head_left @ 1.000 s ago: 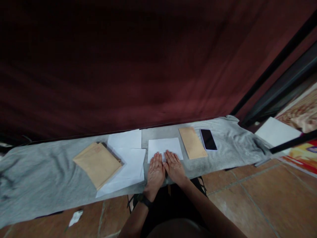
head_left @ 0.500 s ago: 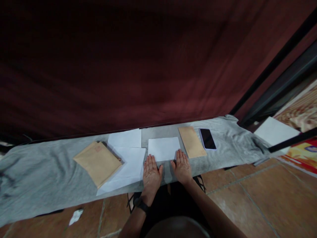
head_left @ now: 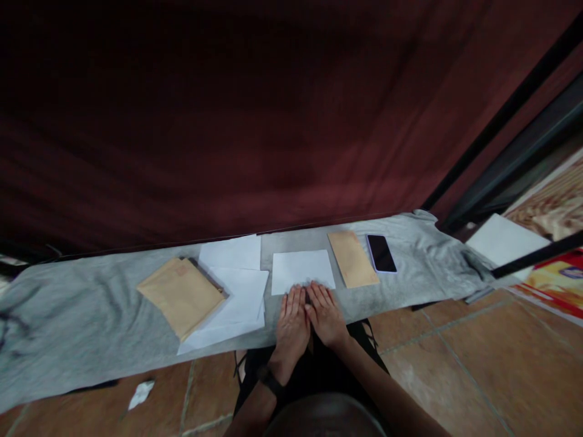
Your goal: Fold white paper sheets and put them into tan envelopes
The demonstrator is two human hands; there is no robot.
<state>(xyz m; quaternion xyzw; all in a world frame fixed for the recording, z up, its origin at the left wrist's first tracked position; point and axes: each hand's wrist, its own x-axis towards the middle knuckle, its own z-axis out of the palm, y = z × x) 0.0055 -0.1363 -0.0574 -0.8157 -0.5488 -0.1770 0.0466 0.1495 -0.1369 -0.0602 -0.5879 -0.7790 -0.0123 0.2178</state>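
A white sheet of paper (head_left: 302, 268), seemingly folded, lies flat in front of me on the grey cloth. My left hand (head_left: 293, 320) rests palm down with outstretched fingers, its tips at the paper's near edge. Beside it, my right hand (head_left: 325, 315) also lies flat, fingertips over the same edge right of the middle. Both thumbs and index fingers come close together, and neither hand grips anything. Just right of the paper lies a brown envelope (head_left: 353, 260).
Left of the paper are larger white sheets (head_left: 237, 291) and a pile of brown envelopes (head_left: 181, 296). A phone (head_left: 381, 254) lies at the right on the grey cloth (head_left: 91, 321). Behind rises a dark red curtain (head_left: 282, 152). A crumpled white scrap (head_left: 141, 394) is on the tiled floor.
Both hands have slid inward along the paper's near edge, the left one rightward and the right one leftward, and now almost meet. The paper stays in place.
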